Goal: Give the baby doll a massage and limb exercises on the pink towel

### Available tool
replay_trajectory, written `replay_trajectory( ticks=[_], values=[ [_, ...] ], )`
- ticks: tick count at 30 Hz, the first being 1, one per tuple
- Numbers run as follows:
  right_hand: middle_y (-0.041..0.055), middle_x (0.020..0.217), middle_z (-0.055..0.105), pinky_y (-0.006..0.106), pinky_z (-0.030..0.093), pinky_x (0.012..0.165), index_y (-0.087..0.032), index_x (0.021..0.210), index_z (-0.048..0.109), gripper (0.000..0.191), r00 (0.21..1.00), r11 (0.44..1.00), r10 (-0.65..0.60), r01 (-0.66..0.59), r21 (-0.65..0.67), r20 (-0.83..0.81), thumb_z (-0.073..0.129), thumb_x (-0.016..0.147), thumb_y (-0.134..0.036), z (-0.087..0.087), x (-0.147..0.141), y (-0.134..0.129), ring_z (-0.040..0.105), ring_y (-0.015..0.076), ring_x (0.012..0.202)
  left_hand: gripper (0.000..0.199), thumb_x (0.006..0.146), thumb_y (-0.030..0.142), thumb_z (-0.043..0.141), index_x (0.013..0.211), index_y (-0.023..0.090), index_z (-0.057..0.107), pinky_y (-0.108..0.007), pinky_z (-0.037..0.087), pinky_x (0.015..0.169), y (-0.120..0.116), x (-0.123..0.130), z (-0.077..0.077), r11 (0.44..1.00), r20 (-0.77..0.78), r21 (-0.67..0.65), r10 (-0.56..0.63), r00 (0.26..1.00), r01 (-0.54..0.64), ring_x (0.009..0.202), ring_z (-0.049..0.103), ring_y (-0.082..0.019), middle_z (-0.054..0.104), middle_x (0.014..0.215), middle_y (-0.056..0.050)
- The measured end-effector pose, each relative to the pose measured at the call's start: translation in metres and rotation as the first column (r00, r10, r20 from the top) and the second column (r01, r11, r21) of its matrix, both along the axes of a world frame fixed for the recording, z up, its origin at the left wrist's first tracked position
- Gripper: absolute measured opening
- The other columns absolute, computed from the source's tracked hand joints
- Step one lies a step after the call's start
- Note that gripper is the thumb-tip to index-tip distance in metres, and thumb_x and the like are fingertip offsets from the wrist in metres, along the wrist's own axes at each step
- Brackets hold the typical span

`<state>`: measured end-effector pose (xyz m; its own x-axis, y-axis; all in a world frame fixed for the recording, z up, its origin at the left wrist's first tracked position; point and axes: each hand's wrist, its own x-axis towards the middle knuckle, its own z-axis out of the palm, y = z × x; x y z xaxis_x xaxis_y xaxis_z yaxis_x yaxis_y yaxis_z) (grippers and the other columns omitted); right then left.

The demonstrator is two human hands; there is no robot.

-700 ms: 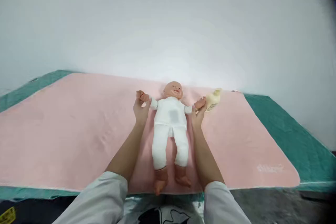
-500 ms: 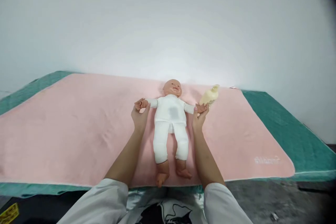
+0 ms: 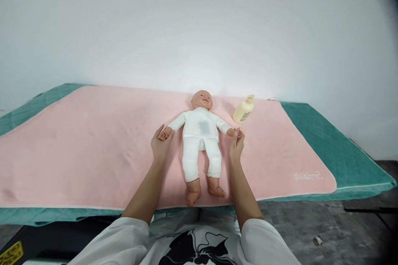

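Observation:
A baby doll (image 3: pixel 202 126) with a white cloth body lies on its back on a pink mat (image 3: pixel 93 145), head toward the wall and feet toward me. A grey patch marks its chest. My left hand (image 3: pixel 161 145) is closed around the doll's hand on the left, thumb on the wrist side. On the other side my right hand (image 3: pixel 237 144) grips the doll's other hand, with the thumb on top. Both doll arms slope outward and down from the shoulders. Just beyond my right hand stands a pale yellow pump bottle (image 3: pixel 243 111).
The pink mat lies over a green padded cover (image 3: pixel 329 140) on a table. A white wall (image 3: pixel 199 29) rises behind it. Below the front edge are a grey floor (image 3: pixel 289 223) and a dark object with a yellow label (image 3: pixel 11 253).
Both my hands have come down toward me with the doll's hands, so its arms slope lower. The bottle, partly behind my right hand before, now shows whole. The view has shifted slightly.

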<state>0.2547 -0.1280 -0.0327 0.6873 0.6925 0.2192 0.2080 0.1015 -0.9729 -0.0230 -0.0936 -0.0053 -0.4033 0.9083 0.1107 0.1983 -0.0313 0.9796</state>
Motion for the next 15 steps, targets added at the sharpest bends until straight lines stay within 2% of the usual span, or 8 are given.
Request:
replay_trajectory(
  ticks=[4,8,11,15],
  values=[
    [0.0139,0.134,0.06,0.037,0.044,0.103,-0.018,0.125,0.052,0.049,1.0,1.0,-0.004,0.004,-0.011,0.03,0.043,0.092,-0.055,-0.002,-0.001,-0.014,0.058,0.0228,0.123,0.06,0.078,0.03,0.072,0.135,0.018,0.057,-0.041,0.047,0.106,-0.009,-0.009,-0.005,0.998,-0.16,-0.061,-0.026,0.987,0.016,0.12,0.061,-0.026,0.064,0.129,-0.012],
    [0.0132,0.129,0.062,0.036,0.047,0.1,-0.018,0.127,0.05,0.048,1.0,1.0,0.014,-0.014,-0.024,0.015,0.049,0.091,-0.051,-0.002,-0.004,-0.024,0.061,0.0214,0.116,0.053,0.079,0.032,0.068,0.131,0.02,0.062,-0.041,0.049,0.101,-0.016,-0.012,-0.005,0.985,-0.269,-0.127,-0.145,0.952,0.114,0.115,0.064,-0.028,0.069,0.121,-0.01],
    [0.0132,0.127,0.063,0.037,0.047,0.099,-0.018,0.131,0.046,0.051,0.999,0.999,0.033,-0.032,-0.042,0.029,0.049,0.091,-0.049,-0.003,-0.004,-0.025,0.062,0.0213,0.114,0.049,0.08,0.032,0.065,0.128,0.022,0.064,-0.038,0.052,0.095,-0.018,-0.011,-0.004,0.978,-0.306,-0.132,-0.193,0.932,0.159,0.107,0.067,-0.027,0.073,0.112,-0.007],
    [0.014,0.129,0.06,0.039,0.045,0.102,-0.018,0.139,0.04,0.055,0.996,0.998,0.022,-0.017,-0.056,0.081,0.044,0.093,-0.048,-0.008,-0.001,-0.024,0.059,0.0221,0.117,0.052,0.078,0.031,0.064,0.13,0.022,0.062,-0.036,0.052,0.093,-0.016,-0.012,-0.006,0.98,-0.317,-0.118,-0.191,0.929,0.161,0.107,0.067,-0.026,0.072,0.115,-0.006]
  ],
)
